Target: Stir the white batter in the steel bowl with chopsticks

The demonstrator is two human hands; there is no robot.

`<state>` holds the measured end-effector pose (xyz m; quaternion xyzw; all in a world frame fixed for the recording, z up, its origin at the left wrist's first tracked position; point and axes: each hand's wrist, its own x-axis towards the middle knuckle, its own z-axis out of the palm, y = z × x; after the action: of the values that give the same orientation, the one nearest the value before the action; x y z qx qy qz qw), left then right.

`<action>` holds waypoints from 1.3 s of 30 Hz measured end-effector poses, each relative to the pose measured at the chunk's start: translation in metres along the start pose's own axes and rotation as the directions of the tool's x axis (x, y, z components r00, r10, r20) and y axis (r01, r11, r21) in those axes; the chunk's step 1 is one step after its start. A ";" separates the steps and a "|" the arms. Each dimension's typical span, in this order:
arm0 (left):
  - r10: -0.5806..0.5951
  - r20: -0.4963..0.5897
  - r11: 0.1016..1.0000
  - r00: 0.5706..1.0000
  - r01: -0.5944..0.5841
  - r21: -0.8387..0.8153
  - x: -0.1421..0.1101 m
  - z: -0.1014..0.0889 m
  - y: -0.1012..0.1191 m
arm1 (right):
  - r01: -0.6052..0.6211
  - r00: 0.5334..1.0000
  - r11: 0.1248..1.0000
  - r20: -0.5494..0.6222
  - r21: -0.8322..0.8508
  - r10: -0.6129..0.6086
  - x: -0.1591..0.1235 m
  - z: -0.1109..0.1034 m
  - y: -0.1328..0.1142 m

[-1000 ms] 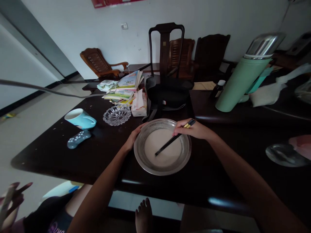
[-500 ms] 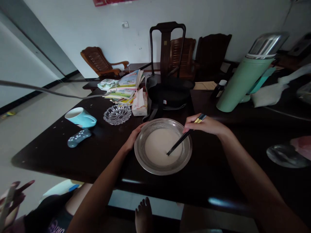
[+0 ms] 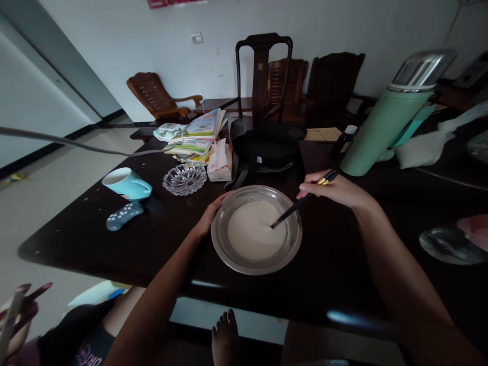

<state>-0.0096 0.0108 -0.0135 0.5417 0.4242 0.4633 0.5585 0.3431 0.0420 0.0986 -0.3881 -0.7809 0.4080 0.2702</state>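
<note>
A wide metal bowl [image 3: 218,243] sits on the dark table, holding a pale, milky batter [image 3: 251,236]. My left hand [image 3: 210,214] grips the bowl's left side near the rim; its fingertips are partly hidden behind the bowl. Black chopsticks [image 3: 295,207] with gold bands are pinched in my right hand [image 3: 331,189], just off the bowl's upper right rim. They slant down to the left, and their tips dip into the batter right of its middle.
Left of the bowl are a glass dish [image 3: 185,179], a light blue mug [image 3: 126,184] and a game controller [image 3: 124,216]. Behind it lie a tissue pack [image 3: 220,161], booklets [image 3: 200,129] and a black bag [image 3: 267,147]. A green thermos [image 3: 387,129] stands right. Another person's hand [image 3: 21,315] shows lower left.
My right hand has moved right and slightly up. The chopstick tips have shifted up and right through the batter. My left hand and the bowl stay in place.
</note>
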 end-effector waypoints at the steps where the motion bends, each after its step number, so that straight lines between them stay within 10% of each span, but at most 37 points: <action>1: 0.002 0.001 1.000 1.000 -0.002 0.004 0.000 0.000 0.000 | -0.006 0.998 1.000 0.059 0.023 0.005 0.000 0.002 -0.002; 6: -0.013 -0.007 1.000 1.000 0.013 0.021 -0.001 0.002 0.003 | 0.026 0.962 0.980 0.261 0.197 -0.078 0.009 0.038 -0.001; 14: -0.021 0.000 0.999 1.000 0.021 -0.029 0.000 -0.001 -0.002 | 0.051 0.996 0.998 -0.070 0.042 -0.048 0.009 0.027 0.004; 19: -0.025 -0.007 1.000 1.000 0.025 -0.011 0.000 -0.001 -0.003 | 0.013 0.998 1.000 0.061 0.011 -0.013 -0.002 0.003 -0.005; 23: -0.014 -0.012 1.000 1.000 0.014 0.017 -0.001 0.001 0.002 | 0.008 0.967 0.990 0.251 0.142 -0.043 0.004 0.026 -0.005; 28: -0.006 -0.019 0.999 1.000 0.007 0.036 -0.001 0.002 0.003 | 0.074 0.993 0.985 0.077 0.154 -0.087 0.015 0.052 0.003; 34: -0.041 -0.013 0.998 0.999 0.041 -0.037 0.000 0.000 -0.002 | 0.031 0.993 0.999 -0.113 -0.024 -0.033 0.003 0.012 0.003; 39: -0.015 -0.015 1.000 1.000 0.015 0.020 0.000 -0.001 -0.001 | -0.030 0.998 0.999 0.054 -0.038 0.032 -0.006 -0.004 -0.005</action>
<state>-0.0104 0.0110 -0.0148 0.5407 0.4372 0.4587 0.5532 0.3469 0.0371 0.1041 -0.3940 -0.7892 0.4082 0.2351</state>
